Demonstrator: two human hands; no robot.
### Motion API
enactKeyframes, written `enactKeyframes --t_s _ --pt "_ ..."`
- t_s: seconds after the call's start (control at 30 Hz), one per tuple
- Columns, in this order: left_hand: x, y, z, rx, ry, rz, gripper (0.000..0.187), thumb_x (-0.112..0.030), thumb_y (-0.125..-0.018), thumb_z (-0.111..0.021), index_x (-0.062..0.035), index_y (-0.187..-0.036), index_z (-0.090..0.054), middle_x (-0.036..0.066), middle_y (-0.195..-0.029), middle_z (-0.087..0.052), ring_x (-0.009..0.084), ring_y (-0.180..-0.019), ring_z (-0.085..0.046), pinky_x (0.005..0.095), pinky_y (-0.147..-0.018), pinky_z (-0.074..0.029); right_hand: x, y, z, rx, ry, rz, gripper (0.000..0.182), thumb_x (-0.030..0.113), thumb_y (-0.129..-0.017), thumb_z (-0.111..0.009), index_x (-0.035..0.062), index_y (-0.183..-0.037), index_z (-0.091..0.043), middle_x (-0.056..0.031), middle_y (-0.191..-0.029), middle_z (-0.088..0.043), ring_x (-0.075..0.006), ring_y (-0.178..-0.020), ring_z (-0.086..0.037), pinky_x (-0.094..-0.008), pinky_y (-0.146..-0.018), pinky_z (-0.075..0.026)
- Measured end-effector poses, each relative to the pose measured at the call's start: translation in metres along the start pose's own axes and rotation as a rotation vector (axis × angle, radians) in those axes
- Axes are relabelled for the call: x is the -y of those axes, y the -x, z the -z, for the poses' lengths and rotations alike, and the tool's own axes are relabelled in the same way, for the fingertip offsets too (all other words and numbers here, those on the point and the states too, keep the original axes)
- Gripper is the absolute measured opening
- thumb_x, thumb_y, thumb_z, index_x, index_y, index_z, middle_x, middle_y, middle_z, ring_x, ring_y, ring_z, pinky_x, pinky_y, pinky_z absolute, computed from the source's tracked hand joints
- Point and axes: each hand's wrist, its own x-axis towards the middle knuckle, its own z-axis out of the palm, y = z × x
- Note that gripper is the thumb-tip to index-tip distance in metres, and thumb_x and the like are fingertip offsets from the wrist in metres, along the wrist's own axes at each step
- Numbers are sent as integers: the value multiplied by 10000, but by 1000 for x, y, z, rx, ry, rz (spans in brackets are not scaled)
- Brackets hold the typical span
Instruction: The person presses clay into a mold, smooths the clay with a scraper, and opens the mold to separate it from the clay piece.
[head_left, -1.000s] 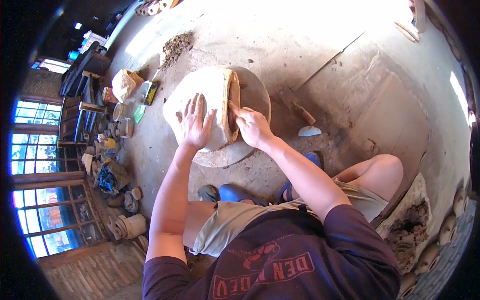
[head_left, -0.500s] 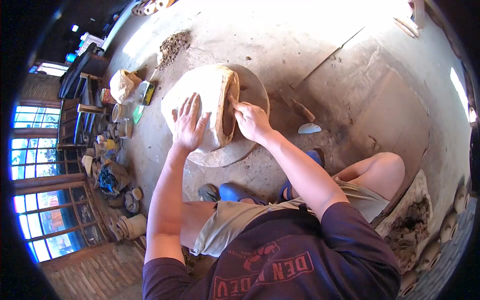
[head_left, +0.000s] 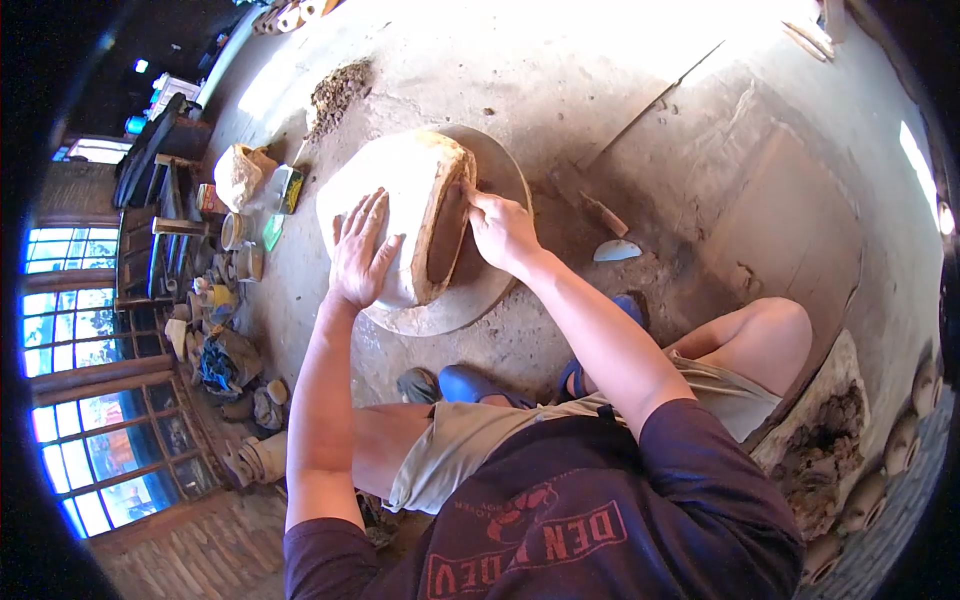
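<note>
Bare, dusty floor, earth-stained in patches, runs through the whole working area; strong light is thrown across its far part. Nearest, a dark printed shirt and pale shorts are seen, with blue footwear just beyond.

Ahead, a large pale hollow form is set on a round board, its slot-like, brown-lined opening turned towards the right. Its outer face is brightly lit, with detail partly washed out. On that face the left hand is laid palm down, fingers slightly spread, thumb held apart; nothing is gripped. At the upper part of the opening's edge the right hand is placed, index finger extended, other fingers curled. Whether anything is pinched there cannot be told.

Right of the board, a white half-round piece is noted near a wooden handle. Farther right, dark clods are held on a pale sheet, with rounded pots lined along the edge.

Off to the left, assorted containers and a pale bag are grouped, with barred windows behind. Beyond the form, dark crumbled material is heaped.
</note>
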Motion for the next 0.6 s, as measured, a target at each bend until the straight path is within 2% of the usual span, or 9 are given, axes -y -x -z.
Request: enactKeyframes --t_s 0.1,0.2,0.23,0.33,0.37,0.47,0.5,0.6 --pt "-2 0 3 6 16 -4 757 -539 -995 -487 -58 -1575 -423 141 -1638 -410 347 -1535 -326 576 -1251 -112 -5 1 1 -81 -226 -38 426 205 -1025 -494 156 -1434 -603 -229 -1132 -717 -429 -992 -709 -523 -900 -558" --pt "-1 -2 5 4 26 -24 756 -538 -995 -485 -48 -1568 -432 147 -1631 -420 352 -1531 -330 559 -1253 -117 3 9 -1 -1 -32 -89 438 218 -1031 -484 165 -1455 -580 -258 -1105 -709 -452 -989 -702 -530 -896 -553" --pt "0 -2 5 4 30 -36 756 -539 -995 -484 -46 -1567 -434 149 -1628 -423 353 -1531 -331 554 -1254 -118 -2 5 -4 52 -79 -119 455 213 -1024 -490 169 -1472 -559 -287 -1054 -700 -469 -976 -695 -536 -890 -545" --pt "1 -2 3 9 11 -26 760 -542 -995 -478 -43 -1567 -432 154 -1629 -421 352 -1530 -333 555 -1256 -110 -4 -2 2 85 -68 -93 478 194 -1016 -483 171 -1490 -538 -303 -1007 -695 -479 -956 -692 -546 -870 -543" --pt "0 -2 4 9 3 -18 759 -539 -996 -476 -42 -1568 -431 155 -1629 -420 352 -1529 -334 555 -1256 -108 -12 -1 -4 32 -145 -49 521 167 -997 -493 155 -1518 -502 -317 -980 -692 -483 -924 -696 -552 -849 -546" --pt "-5 -2 5 6 -12 -1 757 -534 -998 -472 -40 -1569 -428 157 -1629 -419 350 -1529 -334 556 -1257 -103 -6 16 -17 42 -124 -48 581 142 -982 -500 93 -1556 -426 -330 -937 -686 -486 -889 -700 -553 -832 -549" --pt "-5 -1 4 6 -9 2 757 -533 -998 -470 -39 -1570 -426 157 -1629 -419 350 -1530 -333 557 -1257 -101 0 19 -18 100 -121 -95 646 134 -975 -502 33 -1588 -325 -356 -910 -675 -497 -856 -699 -553 -835 -557" --pt "-2 1 -1 0 -21 17 753 -526 -1002 -468 -37 -1572 -422 158 -1631 -414 346 -1532 -327 559 -1255 -101 6 10 -10 245 -229 -223 686 134 -978 -495 21 -1609 -251 -361 -883 -679 -476 -795 -714 -528 -796 -586"
